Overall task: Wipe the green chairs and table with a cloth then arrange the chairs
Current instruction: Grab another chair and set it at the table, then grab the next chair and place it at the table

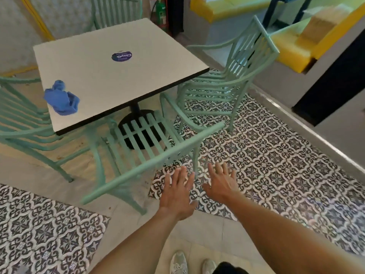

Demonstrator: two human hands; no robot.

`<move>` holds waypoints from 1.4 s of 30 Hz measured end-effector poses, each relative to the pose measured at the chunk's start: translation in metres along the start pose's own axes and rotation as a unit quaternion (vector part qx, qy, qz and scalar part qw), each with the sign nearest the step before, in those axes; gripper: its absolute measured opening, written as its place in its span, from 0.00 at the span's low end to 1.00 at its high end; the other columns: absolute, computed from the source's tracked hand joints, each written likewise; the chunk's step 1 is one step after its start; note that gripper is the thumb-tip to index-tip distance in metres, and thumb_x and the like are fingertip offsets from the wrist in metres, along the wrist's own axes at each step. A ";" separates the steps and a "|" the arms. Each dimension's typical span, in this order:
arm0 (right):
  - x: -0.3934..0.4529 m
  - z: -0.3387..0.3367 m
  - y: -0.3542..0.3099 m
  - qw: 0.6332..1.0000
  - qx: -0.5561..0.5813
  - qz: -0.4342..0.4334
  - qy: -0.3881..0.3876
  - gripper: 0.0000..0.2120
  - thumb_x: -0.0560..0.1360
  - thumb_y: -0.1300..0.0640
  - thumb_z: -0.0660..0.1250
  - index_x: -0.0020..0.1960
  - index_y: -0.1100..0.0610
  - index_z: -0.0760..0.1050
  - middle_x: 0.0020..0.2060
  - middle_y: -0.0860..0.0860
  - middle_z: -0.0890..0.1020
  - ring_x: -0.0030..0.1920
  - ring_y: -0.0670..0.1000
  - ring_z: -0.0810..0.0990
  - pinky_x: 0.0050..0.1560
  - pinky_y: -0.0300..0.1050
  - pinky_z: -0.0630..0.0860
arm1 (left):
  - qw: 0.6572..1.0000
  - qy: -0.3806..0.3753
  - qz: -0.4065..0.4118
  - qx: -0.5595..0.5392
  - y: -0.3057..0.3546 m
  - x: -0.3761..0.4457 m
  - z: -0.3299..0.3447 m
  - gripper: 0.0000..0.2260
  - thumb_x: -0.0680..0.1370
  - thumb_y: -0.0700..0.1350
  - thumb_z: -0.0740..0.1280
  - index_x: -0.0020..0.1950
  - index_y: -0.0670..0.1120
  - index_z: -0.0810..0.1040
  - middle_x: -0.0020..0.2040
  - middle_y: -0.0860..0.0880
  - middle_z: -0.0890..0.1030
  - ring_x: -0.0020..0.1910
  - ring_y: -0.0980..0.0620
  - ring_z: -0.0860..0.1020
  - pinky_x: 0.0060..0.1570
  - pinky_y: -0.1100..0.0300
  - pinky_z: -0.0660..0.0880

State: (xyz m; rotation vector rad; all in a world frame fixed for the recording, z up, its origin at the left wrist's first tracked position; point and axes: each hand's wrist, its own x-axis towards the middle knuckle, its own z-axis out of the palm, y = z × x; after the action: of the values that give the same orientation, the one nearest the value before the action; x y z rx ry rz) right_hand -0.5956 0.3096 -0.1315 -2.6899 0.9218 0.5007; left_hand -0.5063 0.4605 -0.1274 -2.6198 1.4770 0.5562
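Note:
A white square table (94,62) with a dark edge stands on a black pedestal base. A crumpled blue cloth (61,99) lies near its front left corner. Green slatted chairs surround it: the nearest chair (150,161) in front of me, one at the right (233,80), one at the left (21,119), one at the far side (116,10). My left hand (177,192) and my right hand (221,184) are stretched out flat with fingers spread, just short of the nearest chair's top rail. Neither hand holds anything.
A round blue sticker (121,55) marks the table top. Patterned black-and-white tiles (266,159) cover the floor at right. A grey ledge with yellow cushions (292,54) runs along the right. A fire extinguisher (162,12) stands behind the table. My shoes (178,262) show below.

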 end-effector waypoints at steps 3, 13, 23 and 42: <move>-0.027 0.005 0.054 0.996 0.017 0.084 -0.037 0.39 0.75 0.32 0.52 0.78 0.50 0.44 0.78 0.57 0.50 0.77 0.62 0.47 0.72 0.69 0.45 | 0.997 -0.076 0.024 -0.003 0.044 0.037 -0.010 0.40 0.76 0.68 0.53 0.80 0.49 0.44 0.79 0.42 0.42 0.78 0.41 0.40 0.74 0.38 0.42; -0.037 -0.026 0.253 0.967 0.131 0.212 -0.055 0.38 0.74 0.29 0.53 0.77 0.48 0.53 0.76 0.57 0.59 0.75 0.61 0.58 0.71 0.71 0.51 | 0.984 -0.116 0.117 0.062 0.204 0.173 -0.039 0.36 0.76 0.70 0.51 0.78 0.52 0.54 0.79 0.44 0.56 0.77 0.42 0.52 0.73 0.35 0.47; 0.028 -0.137 0.444 0.975 0.119 0.185 0.004 0.36 0.76 0.32 0.56 0.77 0.49 0.53 0.76 0.56 0.60 0.75 0.60 0.58 0.72 0.69 0.54 | 0.991 -0.064 0.111 0.046 0.366 0.313 -0.114 0.37 0.76 0.70 0.49 0.79 0.52 0.50 0.79 0.45 0.51 0.78 0.43 0.50 0.74 0.37 0.47; 0.297 -0.295 0.653 0.991 0.062 0.118 -0.016 0.37 0.75 0.32 0.56 0.77 0.46 0.52 0.77 0.53 0.56 0.77 0.59 0.53 0.72 0.69 0.51 | 0.999 -0.029 0.013 0.007 0.463 0.616 -0.228 0.37 0.75 0.72 0.49 0.79 0.53 0.51 0.79 0.45 0.52 0.78 0.43 0.51 0.73 0.37 0.44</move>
State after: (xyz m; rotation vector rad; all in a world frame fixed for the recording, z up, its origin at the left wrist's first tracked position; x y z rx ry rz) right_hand -0.7165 -0.4535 -0.0638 -2.4679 1.2275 0.5148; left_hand -0.5456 -0.3412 -0.0833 -2.5543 1.4942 0.6169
